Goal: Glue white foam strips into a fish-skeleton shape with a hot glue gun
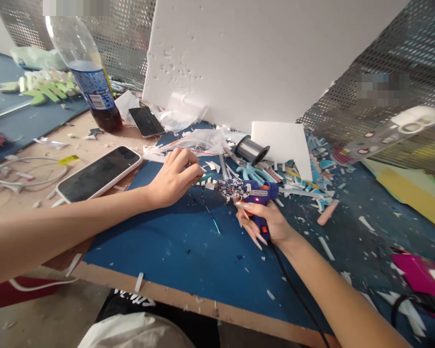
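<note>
My right hand [264, 220] is wrapped round the grip of a blue hot glue gun [258, 189]. Its nozzle end points left and is crusted with dark and glittery bits; a small red light glows on its side. To the left of the nozzle is my left hand [176, 176], its fingers curled and pinched together. A small teal strip [205, 178] shows by its fingertips, but whether they hold it is hard to see. On the blue mat [159, 246] below lies a thin dark stick with a teal tip [216, 225]. A black cord runs from the glue gun toward the front edge.
A white phone [99, 174] lies beside my left forearm, with a dark phone [146, 121] behind it. A cola bottle [94, 89] stands at the back left. A wire spool [252, 150], light-blue pliers [254, 173] and many foam scraps lie before a white foam board [239, 58].
</note>
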Motion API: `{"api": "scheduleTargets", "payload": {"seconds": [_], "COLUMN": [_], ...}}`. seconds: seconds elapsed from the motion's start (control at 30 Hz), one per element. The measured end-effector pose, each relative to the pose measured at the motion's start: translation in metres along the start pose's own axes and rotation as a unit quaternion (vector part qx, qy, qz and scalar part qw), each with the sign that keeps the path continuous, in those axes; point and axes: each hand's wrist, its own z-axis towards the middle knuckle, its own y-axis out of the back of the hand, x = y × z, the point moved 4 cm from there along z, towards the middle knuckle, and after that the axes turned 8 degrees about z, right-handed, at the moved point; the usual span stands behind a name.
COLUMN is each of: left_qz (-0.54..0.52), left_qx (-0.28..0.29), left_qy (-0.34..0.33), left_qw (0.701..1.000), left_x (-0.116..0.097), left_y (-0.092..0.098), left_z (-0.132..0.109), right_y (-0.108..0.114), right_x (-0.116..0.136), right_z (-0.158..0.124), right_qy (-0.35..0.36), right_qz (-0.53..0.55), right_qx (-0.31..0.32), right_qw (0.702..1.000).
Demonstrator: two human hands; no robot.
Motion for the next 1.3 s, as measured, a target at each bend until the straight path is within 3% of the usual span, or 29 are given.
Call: {"api": "scheduleTargets", "payload": {"seconds": [1.3], "left_qz": [-0.004], "left_qx": [0.005], "left_qy": [0.006], "left_qw": [1.000], "left_x": [-0.0010], "left_y": [-0.0007], "left_z": [-0.0004], "right_y": [0.0028], "right_x": [-0.0024], "right_z": [0.0000], "right_qy": [-0.005], "right_qz": [-0.024], "right_qx": [-0.011], "right_qw": [1.000]}}
